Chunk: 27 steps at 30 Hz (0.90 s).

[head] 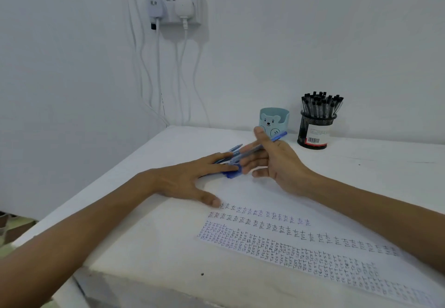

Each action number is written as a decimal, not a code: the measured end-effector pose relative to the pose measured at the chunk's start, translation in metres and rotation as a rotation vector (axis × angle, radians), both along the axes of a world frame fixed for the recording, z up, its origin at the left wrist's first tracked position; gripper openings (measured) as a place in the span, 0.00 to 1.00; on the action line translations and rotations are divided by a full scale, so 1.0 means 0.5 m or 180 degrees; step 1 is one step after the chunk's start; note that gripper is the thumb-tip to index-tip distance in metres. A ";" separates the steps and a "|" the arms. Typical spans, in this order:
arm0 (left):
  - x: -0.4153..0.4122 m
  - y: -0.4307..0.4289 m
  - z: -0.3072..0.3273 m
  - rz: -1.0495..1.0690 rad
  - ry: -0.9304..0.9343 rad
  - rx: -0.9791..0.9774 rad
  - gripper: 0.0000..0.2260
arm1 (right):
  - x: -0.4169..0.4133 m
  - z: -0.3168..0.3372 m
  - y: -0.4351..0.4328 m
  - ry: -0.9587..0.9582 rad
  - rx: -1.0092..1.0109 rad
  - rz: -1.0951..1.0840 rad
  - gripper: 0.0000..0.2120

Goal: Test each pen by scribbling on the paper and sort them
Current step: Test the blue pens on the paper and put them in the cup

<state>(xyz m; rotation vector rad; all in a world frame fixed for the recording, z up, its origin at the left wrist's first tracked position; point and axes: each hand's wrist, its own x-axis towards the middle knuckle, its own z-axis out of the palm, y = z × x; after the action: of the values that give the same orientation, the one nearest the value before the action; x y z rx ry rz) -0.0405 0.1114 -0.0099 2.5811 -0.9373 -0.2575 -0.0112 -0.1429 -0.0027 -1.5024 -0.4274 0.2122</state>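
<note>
Starting at the lower right of the frame, I see the paper (301,242) covered in rows of scribble. At centre the left hand (183,177) lies flat, fingers straight, on a loose pile of blue pens (231,150). Just beside it the right hand (272,163) pinches one pen (277,137) by its barrel. I judge it light, stiff and smooth, apt to roll, so mid-barrel is the place to grip. Beyond, right of centre, stand a bear cup (274,118) and a mesh pot (315,127) of black pens (321,105).

light: soft, even, bluish | shadows: faint | focus: slightly soft | edges: wide-angle bowing
</note>
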 end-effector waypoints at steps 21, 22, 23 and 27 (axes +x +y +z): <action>-0.003 -0.013 -0.021 0.0153 -0.0320 0.0196 0.38 | -0.028 -0.021 -0.039 0.0112 -0.0383 0.0265 0.09; -0.005 -0.015 -0.021 0.0126 -0.0394 0.0084 0.37 | -0.029 -0.021 -0.040 0.0097 -0.0380 0.0256 0.09; -0.007 -0.017 -0.021 0.0084 -0.0459 -0.0034 0.35 | -0.029 -0.022 -0.041 0.0087 -0.0356 0.0252 0.09; -0.013 -0.031 -0.023 -0.0141 -0.0553 0.0034 0.32 | -0.027 -0.022 -0.044 0.0061 -0.0296 0.0161 0.14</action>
<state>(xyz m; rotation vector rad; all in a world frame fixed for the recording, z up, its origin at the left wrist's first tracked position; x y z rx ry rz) -0.0472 0.0961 -0.0214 2.6275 -1.0568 -0.0503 -0.0248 -0.1649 -0.0138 -1.5805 -0.4457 0.2894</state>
